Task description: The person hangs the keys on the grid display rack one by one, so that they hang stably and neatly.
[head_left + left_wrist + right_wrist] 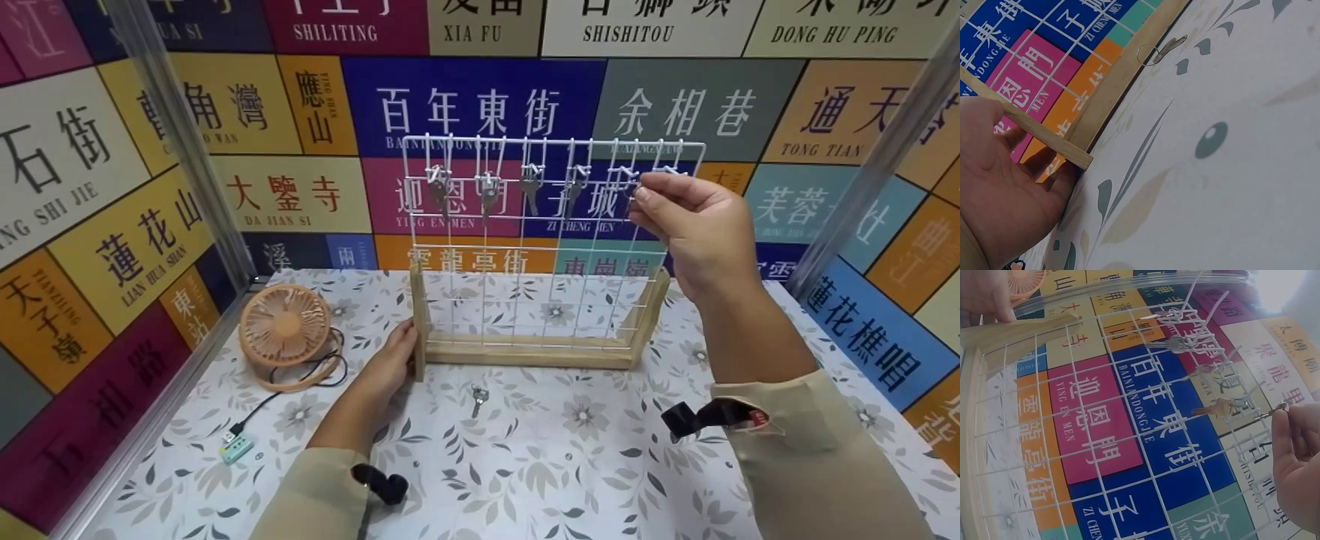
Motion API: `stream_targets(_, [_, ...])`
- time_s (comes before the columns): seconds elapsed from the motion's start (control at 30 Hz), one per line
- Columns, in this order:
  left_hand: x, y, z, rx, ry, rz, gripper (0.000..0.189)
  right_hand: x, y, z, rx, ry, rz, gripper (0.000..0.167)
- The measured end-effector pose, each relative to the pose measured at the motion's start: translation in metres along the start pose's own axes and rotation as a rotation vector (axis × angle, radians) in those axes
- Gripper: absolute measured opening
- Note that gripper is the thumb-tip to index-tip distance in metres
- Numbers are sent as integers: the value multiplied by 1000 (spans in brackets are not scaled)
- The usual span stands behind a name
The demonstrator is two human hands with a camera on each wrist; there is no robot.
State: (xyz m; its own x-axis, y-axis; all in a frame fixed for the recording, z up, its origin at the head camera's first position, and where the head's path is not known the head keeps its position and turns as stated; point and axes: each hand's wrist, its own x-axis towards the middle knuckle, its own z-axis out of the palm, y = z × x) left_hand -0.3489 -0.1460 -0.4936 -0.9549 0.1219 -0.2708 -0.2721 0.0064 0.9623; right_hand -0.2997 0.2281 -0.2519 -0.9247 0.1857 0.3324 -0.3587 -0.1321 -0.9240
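A white wire grid rack [525,246] in a wooden stand [525,354] stands upright on the table. My left hand [390,358] grips the stand's left wooden side piece [1044,135], fingers behind it in the left wrist view. Up at the rack's top right, my right hand [705,232] pinches a key [1266,414] between thumb and index finger, right at a hook. Several keys [531,187] hang from the other hooks to its left. A loose key [478,401] with a ring lies on the table in front of the stand.
An orange fan [285,326] with a black cable stands left of the rack, and a small mint-green block [237,449] lies by the cable's plug. Behind the table rises a wall [480,97] of coloured signs. A flower-patterned cloth [585,480] covers the table.
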Motion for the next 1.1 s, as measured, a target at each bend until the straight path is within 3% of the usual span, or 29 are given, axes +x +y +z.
stream_targets(0.2, [-2,2,1,11,10,-20,56,6,2,-2,51,54,-5,34])
stream_targets(0.53, [-1,1,2,-7,10,-19,56,13,8,1,40,92,15,41])
stream_targets(0.9, [-2,-1,1,13,2,5,58,11,22,-2,36,85,4,38])
stream_targets(1.1, [-1,0,1,9,1,20,58,1,42,1,60,39,5,39])
